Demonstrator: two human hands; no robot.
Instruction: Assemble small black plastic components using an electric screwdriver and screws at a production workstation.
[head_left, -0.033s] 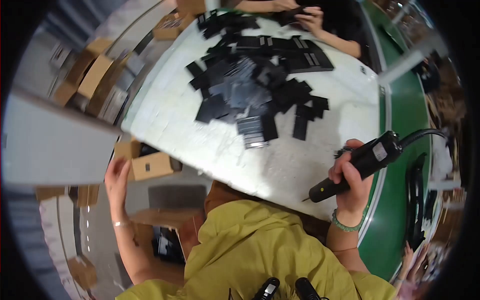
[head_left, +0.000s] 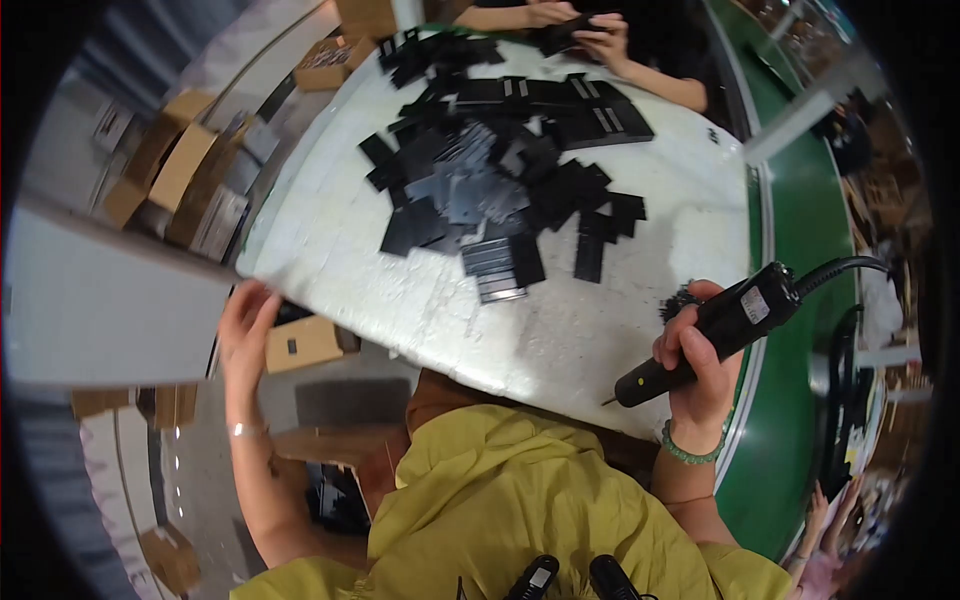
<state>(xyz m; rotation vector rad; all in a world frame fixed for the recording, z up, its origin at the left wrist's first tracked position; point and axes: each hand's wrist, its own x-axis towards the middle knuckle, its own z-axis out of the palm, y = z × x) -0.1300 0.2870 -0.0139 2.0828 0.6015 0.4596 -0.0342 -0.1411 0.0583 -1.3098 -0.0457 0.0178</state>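
My right hand (head_left: pixel 703 372) is wrapped round a black electric screwdriver (head_left: pixel 735 315), whose thin bit points down to the left over the white table (head_left: pixel 420 310). A cable runs off its rear end to the right. Just beyond that hand is a small heap of dark screws (head_left: pixel 680 300), partly hidden by it. My left hand (head_left: pixel 245 325) is at the table's near left corner, fingers bent and apart, with nothing visible in it; I cannot tell whether it touches the edge. Several flat black plates (head_left: pixel 470 190) lie piled in the middle of the table.
Across the table, a co-worker's hands (head_left: pixel 600 38) hold a black part. A green conveyor surface (head_left: pixel 790 290) runs along the right side. Cardboard boxes (head_left: pixel 305 345) stand low at the left, and an opened carton (head_left: pixel 340 445) is beside my left forearm.
My left hand has moved forward toward the table's left corner. My right hand still holds the screwdriver in nearly the same place. The view has shifted slightly.
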